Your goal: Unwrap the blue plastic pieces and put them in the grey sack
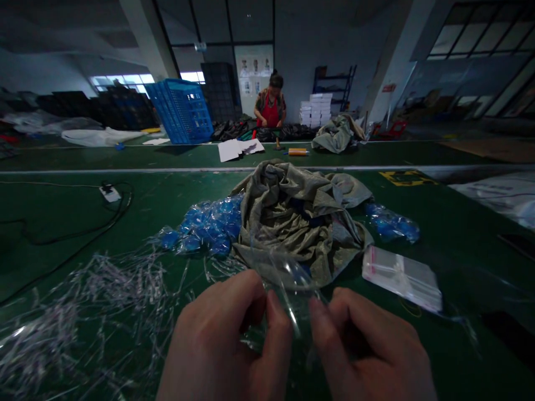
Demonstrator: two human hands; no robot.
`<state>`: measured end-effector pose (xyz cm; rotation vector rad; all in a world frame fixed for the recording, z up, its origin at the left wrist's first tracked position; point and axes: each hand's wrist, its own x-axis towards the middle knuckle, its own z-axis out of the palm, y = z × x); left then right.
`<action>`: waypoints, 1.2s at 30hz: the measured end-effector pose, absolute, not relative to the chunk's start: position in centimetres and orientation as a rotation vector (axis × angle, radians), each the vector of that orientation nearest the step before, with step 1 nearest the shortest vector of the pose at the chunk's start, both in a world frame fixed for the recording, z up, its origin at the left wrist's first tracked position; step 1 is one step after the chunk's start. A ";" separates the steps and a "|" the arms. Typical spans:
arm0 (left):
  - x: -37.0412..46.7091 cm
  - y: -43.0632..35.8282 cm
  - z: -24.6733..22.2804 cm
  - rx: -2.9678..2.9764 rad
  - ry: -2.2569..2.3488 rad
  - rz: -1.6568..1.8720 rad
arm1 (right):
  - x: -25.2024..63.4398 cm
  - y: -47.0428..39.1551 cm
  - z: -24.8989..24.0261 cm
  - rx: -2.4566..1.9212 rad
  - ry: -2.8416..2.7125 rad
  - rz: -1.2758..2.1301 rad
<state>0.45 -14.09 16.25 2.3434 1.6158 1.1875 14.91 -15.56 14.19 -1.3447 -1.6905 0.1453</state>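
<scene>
A clear plastic bag (288, 278) is stretched between my two hands, low in the middle of the view. My left hand (232, 334) pinches one side of it between thumb and fingers. On the other side, my right hand (365, 345) grips it the same way. Just beyond lies a crumpled grey-green woven sack (284, 223), its mouth open. Blue items in clear wrapping (211, 225) are heaped against its left side, and a smaller wrapped blue group (393, 223) rests at its right. A tied stack of clear bags (401, 275) lies right of the sack.
Torn plastic strips (112, 295) spread over the green table (167, 189) at left. A power strip (110, 193) with black cables lies further back. Across a second table, a person in a red apron (271, 106) works near a blue crate (179, 111) and white boxes (315, 110).
</scene>
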 end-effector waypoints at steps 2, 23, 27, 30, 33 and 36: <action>0.4 -13.9 15.9 2.363 1.660 1.184 | 15.0 -15.5 13.9 -1.349 -1.683 0.129; 2.0 -3.9 3.9 2.463 1.213 0.956 | 20.3 -8.7 2.8 -1.394 -1.742 0.954; 1.0 -4.4 4.2 2.427 1.362 0.928 | 21.2 -9.4 1.2 -1.361 -1.794 1.257; 0.1 -4.7 4.5 2.425 1.514 0.922 | 21.9 -10.6 -0.1 -1.465 -1.914 0.958; -0.5 -5.0 4.8 2.438 1.582 0.905 | 22.1 -12.0 -0.6 -1.493 -1.991 0.932; -0.5 -5.2 5.0 2.452 1.638 0.885 | 21.8 -12.8 -0.7 -1.519 -1.982 0.924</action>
